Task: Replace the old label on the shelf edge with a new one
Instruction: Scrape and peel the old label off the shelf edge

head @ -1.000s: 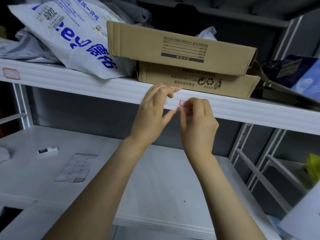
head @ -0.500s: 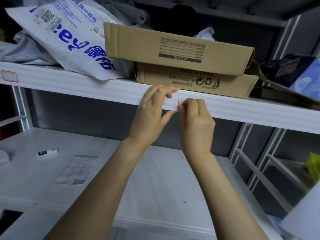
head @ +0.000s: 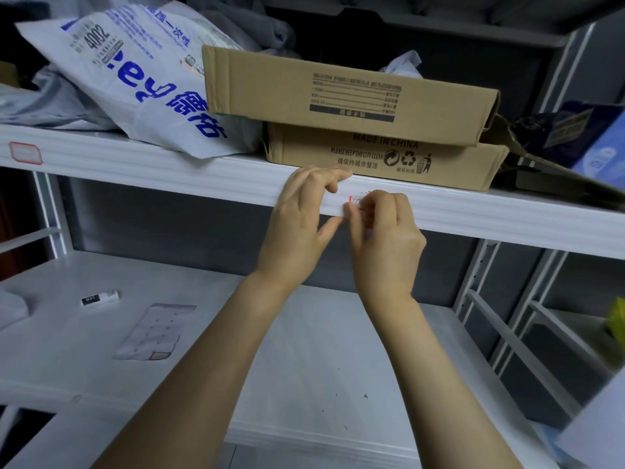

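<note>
A small red-bordered label (head: pixel 357 200) sits on the white shelf edge (head: pixel 490 214), partly crumpled and lifted. My right hand (head: pixel 382 242) pinches it with thumb and curled fingers, covering most of it. My left hand (head: pixel 301 218) rests on the shelf edge just left of the label, fingers over the top lip and thumb pointing toward the right hand. A sheet of blank labels (head: pixel 154 331) lies on the lower shelf at the left. Another red-bordered label (head: pixel 25 152) is stuck on the same shelf edge at the far left.
Two stacked cardboard boxes (head: pixel 372 130) and a white courier bag (head: pixel 135 86) with blue print sit on the upper shelf above my hands. A small white tube (head: pixel 100 298) lies on the lower shelf (head: pixel 304 350). Metal uprights (head: pixel 473 286) stand at the right.
My right hand has pulled the label's left part off the edge; it now looks crumpled between the fingers. My left hand has stayed on the shelf edge.
</note>
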